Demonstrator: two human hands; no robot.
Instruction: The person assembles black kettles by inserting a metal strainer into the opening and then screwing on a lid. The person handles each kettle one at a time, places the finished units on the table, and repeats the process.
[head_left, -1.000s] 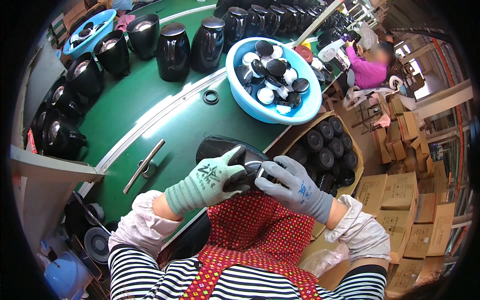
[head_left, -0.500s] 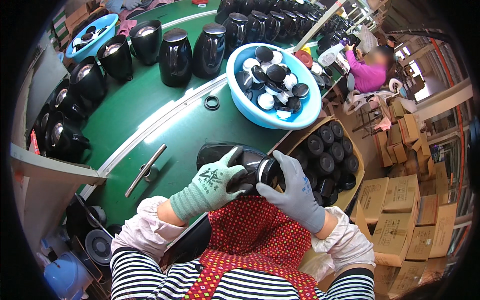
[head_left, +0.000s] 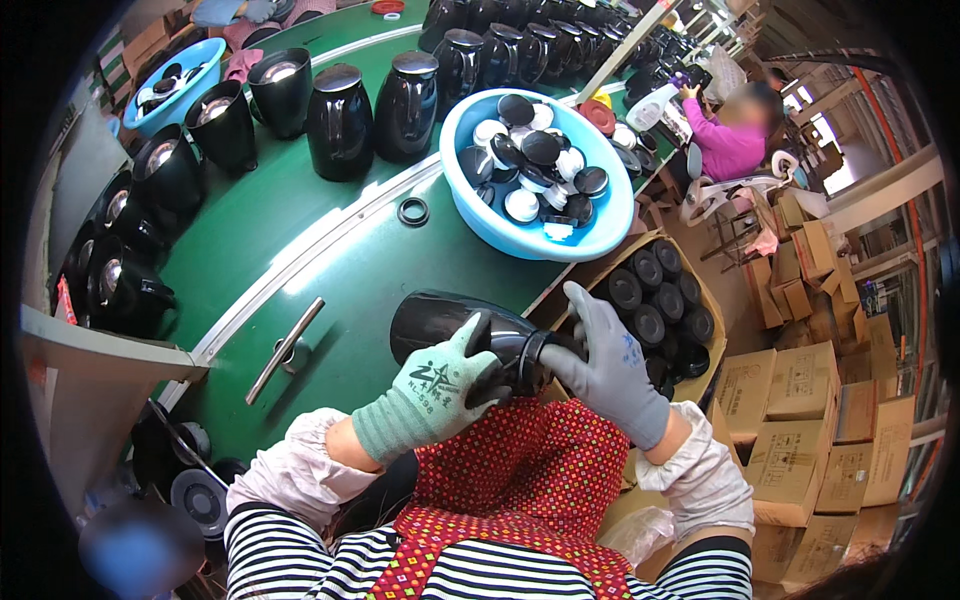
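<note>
A glossy black jug [head_left: 455,318] lies tilted on its side over the near edge of the green bench, its narrow end pointing right. My left hand [head_left: 437,388], in a pale green glove, is closed round the jug near that end. A black ring-shaped collar [head_left: 532,362] sits at the narrow end. At this collar is my right hand [head_left: 610,370], in a grey glove; its thumb side touches the rim while a finger stands raised and apart from the jug. Part of the collar is hidden behind the glove.
A blue basin [head_left: 455,185] of black and white lids stands beyond the jug. Nearby lie a loose black ring [head_left: 412,211] and a metal bar [head_left: 285,350]. Black jugs [head_left: 340,125] line the bench. A carton [head_left: 715,335] of black parts stands right; a person [head_left: 735,140] sits farther off.
My right hand has loosened and its fingers have spread, where before they gripped the collar. The white band seen at the collar no longer shows. My left hand still holds the jug.
</note>
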